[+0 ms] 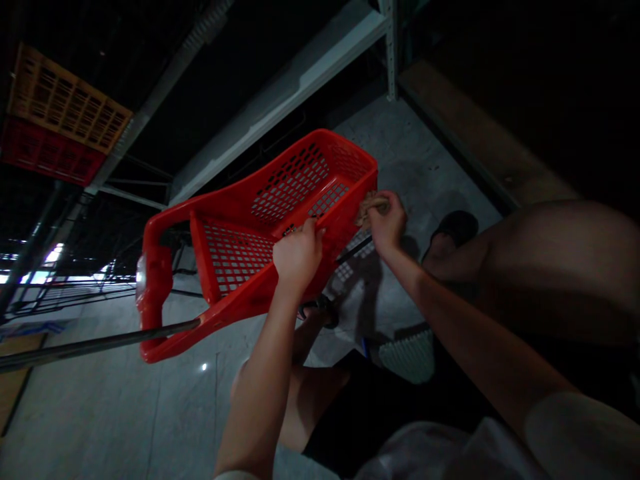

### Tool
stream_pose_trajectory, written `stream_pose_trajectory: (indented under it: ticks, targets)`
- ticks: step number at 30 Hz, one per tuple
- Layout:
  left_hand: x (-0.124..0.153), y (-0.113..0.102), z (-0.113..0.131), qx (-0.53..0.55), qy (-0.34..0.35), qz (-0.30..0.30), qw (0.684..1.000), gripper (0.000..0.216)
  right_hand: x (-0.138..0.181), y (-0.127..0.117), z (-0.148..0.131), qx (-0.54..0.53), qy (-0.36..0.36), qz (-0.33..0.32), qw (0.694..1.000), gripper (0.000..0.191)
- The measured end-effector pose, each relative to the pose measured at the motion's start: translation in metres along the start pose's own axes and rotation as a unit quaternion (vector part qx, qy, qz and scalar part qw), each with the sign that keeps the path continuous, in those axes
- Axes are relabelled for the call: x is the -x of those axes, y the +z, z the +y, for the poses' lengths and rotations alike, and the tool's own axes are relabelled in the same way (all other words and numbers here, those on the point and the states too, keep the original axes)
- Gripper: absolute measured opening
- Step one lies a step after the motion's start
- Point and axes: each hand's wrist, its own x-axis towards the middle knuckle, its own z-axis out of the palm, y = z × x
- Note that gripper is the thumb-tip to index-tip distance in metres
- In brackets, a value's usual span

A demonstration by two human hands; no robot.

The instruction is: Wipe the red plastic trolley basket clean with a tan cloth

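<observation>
A red plastic shopping basket (235, 253) with perforated walls is tilted in front of me, above the floor. My left hand (299, 255) is closed round its near rim. My right hand (386, 220) is closed on a small brownish cloth (369, 202) pressed against the basket's right corner. A dark metal handle bar (95, 345) runs from the basket's left end toward the left edge. My bare knees and legs are below the basket.
A pale concrete floor (125, 413) lies under me. Grey metal shelving (300, 73) stands behind the basket. An orange crate (65, 100) sits on a red crate (45, 155) at top left. A dark sandal (455, 227) and a white ribbed object (410, 357) are near my legs.
</observation>
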Motion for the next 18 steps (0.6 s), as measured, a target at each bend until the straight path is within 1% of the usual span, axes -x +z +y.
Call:
stream_pose_trajectory:
  ticks: [4,6,7,8,9,11,13,14,16,18]
  targets:
    - [-0.001,0.002,-0.003,-0.004,0.000,0.004,1.000,0.038,0.064,0.005,-0.003,0.015,-0.007,-0.104,0.994,0.028]
    - [-0.001,0.003,-0.005,-0.005,0.001,0.007,1.000,0.037,0.078,0.004,-0.003,0.022,-0.011,-0.139,0.990,0.025]
    - [-0.001,0.004,-0.006,-0.004,0.003,0.008,1.000,0.037,0.077,0.003,-0.002,0.024,-0.013,-0.143,0.989,0.024]
    - [0.000,0.004,-0.006,-0.004,0.004,0.010,1.000,0.037,0.071,0.001,-0.001,0.024,-0.014,-0.136,0.990,0.023]
    - [0.000,0.005,-0.006,-0.003,0.006,0.012,1.000,0.037,0.059,-0.001,0.000,0.024,-0.011,-0.116,0.993,0.022]
    - [0.003,0.005,-0.006,-0.001,0.009,0.012,1.000,0.038,0.025,-0.005,0.002,0.027,0.006,-0.040,0.999,0.023]
    - [0.005,0.005,-0.004,0.004,0.012,0.009,1.000,0.038,-0.012,-0.008,0.006,0.031,0.022,0.052,0.998,0.026]
    - [0.007,0.005,-0.003,0.006,0.012,0.006,1.000,0.039,-0.028,-0.009,0.007,0.032,0.021,0.082,0.996,0.026]
    - [0.010,0.003,-0.001,0.012,0.009,-0.001,1.000,0.039,-0.046,-0.010,0.010,0.031,0.010,0.105,0.994,0.026]
    - [0.012,0.002,0.001,0.019,0.005,-0.006,1.000,0.039,-0.041,-0.009,0.012,0.029,0.003,0.106,0.994,0.025]
